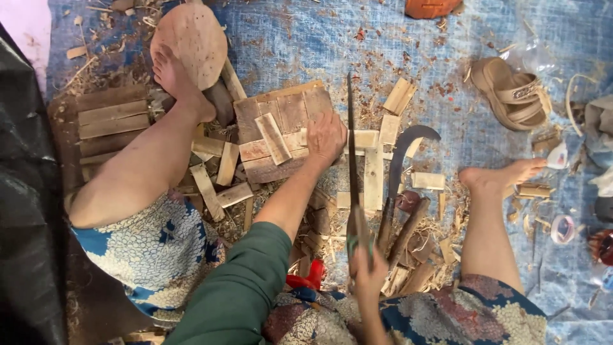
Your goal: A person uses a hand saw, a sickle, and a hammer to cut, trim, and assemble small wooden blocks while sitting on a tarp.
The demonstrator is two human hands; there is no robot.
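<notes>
**Left hand pressing on wood block, right hand holding long blade upright over the work**

I am reading the scene from the left edge. A black sheet [25,191] is covering the far left, leaving no working room there. Just right of it, a stack of flat slats [112,121] is lying with long axes running left to right. The left foot [175,76] is resting against a round wooden disc [191,41] near the top edge.

At centre, the left hand [325,137] is lying flat, fingers spread and not gripping, on the right edge of a block of joined wood pieces [281,131]. The block is sitting on the blue tarp [383,38], tilted slightly, with loose offcuts touching it on the lower left side.

Just beside that hand, the long blade [350,147] is standing with its long axis running nearly straight up the view, tip pointing away from me, toward the top edge. The right hand [364,271] is closed around its handle at the bottom of the view, near my lap.

Right of the blade, a curved sickle [402,150] is lying among pale wood strips [373,172], its hook pointing right. The right foot [504,176] is resting beyond it.

The open room is lying in the upper right: bare tarp with chips, bounded by a brown sandal [514,92] and small clutter along the right edge.
</notes>
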